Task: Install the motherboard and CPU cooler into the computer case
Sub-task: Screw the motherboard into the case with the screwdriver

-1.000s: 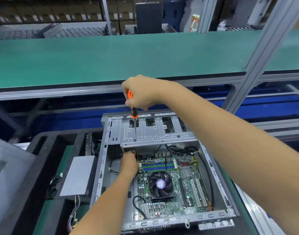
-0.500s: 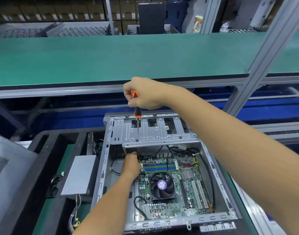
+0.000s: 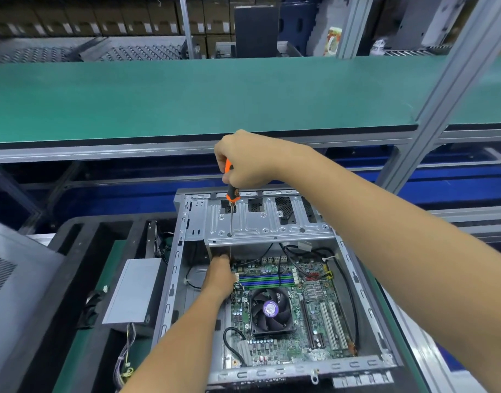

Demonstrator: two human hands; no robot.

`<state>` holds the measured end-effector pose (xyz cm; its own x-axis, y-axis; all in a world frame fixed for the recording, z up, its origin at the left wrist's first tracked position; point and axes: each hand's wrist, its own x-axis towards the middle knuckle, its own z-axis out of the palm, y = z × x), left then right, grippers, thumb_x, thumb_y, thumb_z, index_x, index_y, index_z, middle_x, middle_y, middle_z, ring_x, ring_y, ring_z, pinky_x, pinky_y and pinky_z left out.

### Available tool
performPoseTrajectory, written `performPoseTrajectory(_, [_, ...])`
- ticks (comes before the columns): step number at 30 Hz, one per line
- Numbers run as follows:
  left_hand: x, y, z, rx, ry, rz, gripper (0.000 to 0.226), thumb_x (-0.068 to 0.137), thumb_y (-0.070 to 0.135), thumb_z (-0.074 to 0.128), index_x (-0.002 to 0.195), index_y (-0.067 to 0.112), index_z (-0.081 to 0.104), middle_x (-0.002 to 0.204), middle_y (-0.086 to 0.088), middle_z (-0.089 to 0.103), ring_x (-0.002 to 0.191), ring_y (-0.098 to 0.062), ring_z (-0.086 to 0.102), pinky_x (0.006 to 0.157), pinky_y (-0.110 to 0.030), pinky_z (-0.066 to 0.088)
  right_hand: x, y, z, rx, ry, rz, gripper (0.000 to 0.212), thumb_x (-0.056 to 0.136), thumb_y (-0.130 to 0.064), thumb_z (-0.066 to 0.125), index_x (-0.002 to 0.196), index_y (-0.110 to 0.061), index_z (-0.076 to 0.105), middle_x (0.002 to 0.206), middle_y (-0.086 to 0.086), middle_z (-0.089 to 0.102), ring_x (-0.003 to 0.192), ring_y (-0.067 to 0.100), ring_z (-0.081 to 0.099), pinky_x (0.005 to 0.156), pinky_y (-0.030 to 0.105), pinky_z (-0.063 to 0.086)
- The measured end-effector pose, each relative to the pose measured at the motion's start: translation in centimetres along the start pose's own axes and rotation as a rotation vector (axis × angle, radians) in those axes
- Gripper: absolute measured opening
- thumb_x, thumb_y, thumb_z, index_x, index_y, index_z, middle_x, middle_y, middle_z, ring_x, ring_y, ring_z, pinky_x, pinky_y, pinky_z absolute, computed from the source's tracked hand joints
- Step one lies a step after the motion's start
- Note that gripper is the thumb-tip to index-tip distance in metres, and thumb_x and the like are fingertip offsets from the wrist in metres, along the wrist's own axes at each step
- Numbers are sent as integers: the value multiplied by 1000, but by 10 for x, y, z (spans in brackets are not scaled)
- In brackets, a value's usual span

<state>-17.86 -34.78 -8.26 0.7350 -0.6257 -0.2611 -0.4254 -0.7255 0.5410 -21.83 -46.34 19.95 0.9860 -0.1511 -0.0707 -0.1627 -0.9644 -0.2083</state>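
Motherboard (image 3: 289,310) lies in the case (image 3: 170,293), cooler (image 3: 270,310) on it. Right hand (image 3: 245,161) grips the screwdriver (image 3: 231,194), shaft through the drive cage (image 3: 260,225); left hand (image 3: 219,275) at the board's far corner, fingers hidden. Likely fastening a screw: next needs straight downward turning.

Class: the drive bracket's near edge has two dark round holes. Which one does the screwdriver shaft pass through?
The left hole: the screwdriver shaft drops through it, while the right hole stands empty.
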Motion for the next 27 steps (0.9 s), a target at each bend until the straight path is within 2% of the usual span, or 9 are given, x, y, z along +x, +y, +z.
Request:
performPoseTrajectory(3, [1, -1, 2, -17, 33, -5, 29, 82, -17, 46, 76, 11, 42, 83, -10, 47, 69, -21, 47, 63, -35, 45, 0, -2, 0, -3, 28, -15, 22, 80, -6, 55, 97, 4, 64, 87, 23, 67, 60, 23, 40, 45, 24, 28])
performPoseTrajectory(5, [2, -1, 2, -21, 45, -9, 28, 82, -18, 46, 84, 10, 47, 90, -9, 50, 73, -20, 50, 64, -28, 43, 1, -4, 0, -15, 43, -22, 23, 80, -6, 55, 97, 5, 64, 91, 25, 67, 60, 24, 39, 46, 24, 27])
performPoseTrajectory(10, [6, -2, 3, -58, 68, -6, 32, 82, -19, 44, 93, 8, 56, 95, -10, 55, 78, -22, 55, 69, -27, 48, 3, -5, -3, -18, 75, -33, 21, 81, -9, 57, 97, 3, 65, 86, 21, 67, 60, 25, 45, 51, 27, 35])
performPoseTrajectory(17, [9, -3, 5, -31, 97, -7, 37, 80, -22, 43, 97, 5, 60, 95, -15, 64, 75, -22, 54, 69, -26, 46, 8, -5, -2, -58, 116, -33, 38, 91, -47, 55, 96, -9, 58, 75, 1, 53, 71, 25, 52, 53, 31, 36])
performPoseTrajectory(19, [10, -2, 5, -30, 104, -20, 39, 79, -21, 43, 102, 3, 62, 96, -16, 65, 77, -23, 54, 70, -26, 45, 7, -7, -3, -30, 45, -84, 29, 92, -42, 55, 96, -13, 54, 82, 0, 53, 76, 26, 59, 58, 36, 44])
performPoseTrajectory(21, [10, -2, 5, -28, 105, -24, 37, 80, -20, 43, 103, 2, 62, 97, -17, 65, 80, -26, 57, 71, -28, 46, 7, -9, -6, 33, -26, -129, 15, 89, -23, 56, 100, -13, 54, 92, 2, 55, 78, 27, 65, 64, 40, 52])
performPoseTrajectory(23, [11, -2, 5, -22, 101, -30, 36, 81, -20, 43, 103, 2, 62, 98, -17, 64, 87, -30, 62, 74, -30, 49, 7, -11, -8, 50, -40, -135, 14, 88, -15, 55, 102, -15, 56, 88, -1, 58, 76, 22, 64, 58, 32, 48])
performPoseTrajectory(25, [11, -2, 4, -21, 97, -34, 37, 80, -19, 42, 102, 3, 62, 97, -16, 64, 86, -29, 61, 73, -30, 49, 9, -14, -4, 1, 40, -120, 15, 89, -26, 58, 96, -13, 59, 81, 1, 60, 75, 23, 59, 52, 27, 40])
performPoseTrajectory(27, [10, -1, 4, -15, 91, -39, 37, 80, -19, 42, 100, 5, 62, 97, -16, 65, 78, -25, 56, 70, -29, 48, 9, -14, 3, -40, 134, -62, 31, 91, -38, 57, 92, -7, 59, 76, 5, 58, 71, 26, 56, 50, 29, 35])
